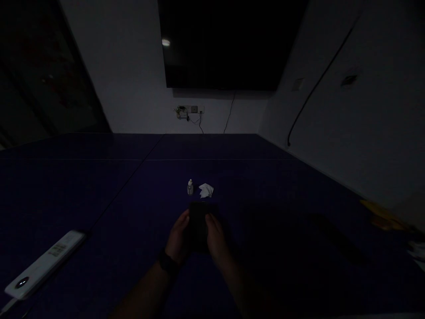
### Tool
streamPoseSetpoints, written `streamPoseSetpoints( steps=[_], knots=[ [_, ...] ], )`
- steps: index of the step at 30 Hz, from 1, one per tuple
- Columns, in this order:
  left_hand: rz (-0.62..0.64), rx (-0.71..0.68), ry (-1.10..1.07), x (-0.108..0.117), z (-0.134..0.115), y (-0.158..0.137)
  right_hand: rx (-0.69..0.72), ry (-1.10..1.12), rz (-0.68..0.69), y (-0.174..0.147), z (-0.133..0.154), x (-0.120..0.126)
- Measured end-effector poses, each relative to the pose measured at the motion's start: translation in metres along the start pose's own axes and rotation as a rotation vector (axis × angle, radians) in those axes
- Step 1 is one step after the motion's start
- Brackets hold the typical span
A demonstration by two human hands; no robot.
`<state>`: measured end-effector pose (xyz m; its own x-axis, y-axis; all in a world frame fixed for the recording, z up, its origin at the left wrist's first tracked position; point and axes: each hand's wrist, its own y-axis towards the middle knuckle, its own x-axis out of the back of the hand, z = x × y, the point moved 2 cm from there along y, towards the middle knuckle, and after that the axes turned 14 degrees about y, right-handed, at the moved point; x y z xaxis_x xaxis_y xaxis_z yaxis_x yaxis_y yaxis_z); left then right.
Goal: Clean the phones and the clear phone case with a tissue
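Note:
Between my two hands is a dark, flat, rectangular object [198, 226], too dim to name for certain. My left hand [177, 235] is closed on its left edge, and a black band circles that wrist. On the other edge my right hand [216, 237] grips it, the thumb lying on the face. Just beyond the object stands a small clear bottle [190, 188] with a white cap, upright. A crumpled white tissue [206, 190] lies to the bottle's right. The fingers under the object are hidden.
A white power strip [46, 265] with a cable lies at left on the dark blue surface [133, 199]. A big black screen [229, 44] hangs above wall sockets [194, 109]. Something yellow [383, 216] lies at right, near a long dark object [340, 239].

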<state>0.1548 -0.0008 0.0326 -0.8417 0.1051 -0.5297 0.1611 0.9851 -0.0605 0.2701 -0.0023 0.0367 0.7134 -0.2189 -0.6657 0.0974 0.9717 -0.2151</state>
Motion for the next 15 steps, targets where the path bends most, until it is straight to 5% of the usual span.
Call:
streamPoseSetpoints(
  steps=[3,6,10,15],
  knots=[
    [-0.028,-0.066,0.055,-0.001,-0.012,-0.003,0.182,-0.188,0.005,0.0,0.019,-0.003],
    [-0.044,-0.126,0.129,-0.003,-0.031,-0.011,0.278,-0.366,0.251,-0.002,0.035,-0.006],
    [0.007,-0.332,0.629,-0.015,-0.056,-0.025,0.451,-0.669,0.508,-0.001,0.042,-0.003],
    [0.018,-0.456,1.175,-0.023,-0.06,-0.037,0.723,-0.916,0.662,-0.003,0.035,-0.001]
  ],
)
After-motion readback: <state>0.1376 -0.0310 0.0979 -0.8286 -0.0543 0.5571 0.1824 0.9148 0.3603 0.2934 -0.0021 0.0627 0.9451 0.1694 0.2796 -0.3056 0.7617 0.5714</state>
